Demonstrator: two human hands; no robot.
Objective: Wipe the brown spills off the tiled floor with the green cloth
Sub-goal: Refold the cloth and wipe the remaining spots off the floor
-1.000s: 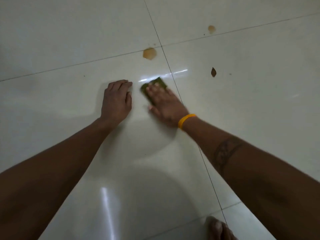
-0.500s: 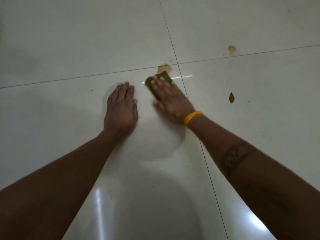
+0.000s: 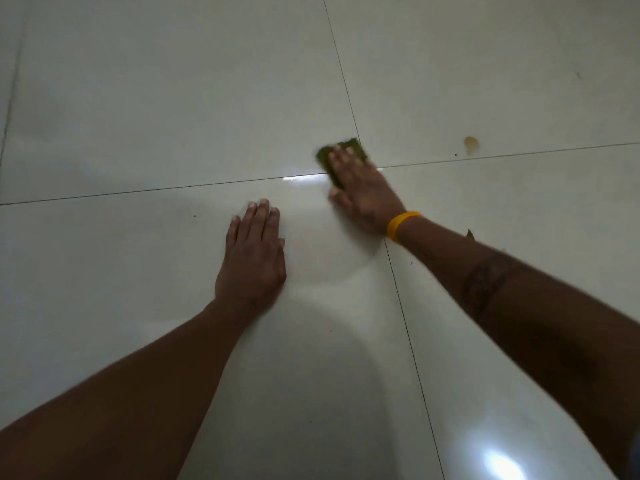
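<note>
Hands of a person reach down onto a glossy pale tiled floor (image 3: pixel 138 116), seen from above through a head-worn camera. The left hand (image 3: pixel 252 258) lies palm down on the tile nearest the viewer, its fingers (image 3: pixel 259 216) straight and close together, holding nothing. The right hand (image 3: pixel 363 188) is further forward and to the right, pressing flat on the green cloth (image 3: pixel 341 152). Its fingers are straight and only slightly parted, laid over the cloth rather than curled around it; the hand is a little blurred. The cloth sits right where four tiles meet, at the crossing of two dark grout lines (image 3: pixel 138 192), with its far edge and left corner showing beyond the fingertips.

A yellow wristband (image 3: pixel 401 225) circles the right wrist, and a dark band-shaped tattoo (image 3: pixel 485 282) wraps the right forearm.

One small brown spill (image 3: pixel 471 144) lies well to the right of the cloth, just beyond the horizontal grout line. A small dark brown fragment (image 3: pixel 470 234), possibly a dry leaf, peeks out just past the right forearm. Bright reflections of light gleam on the tiles near the cloth and at the lower right.
</note>
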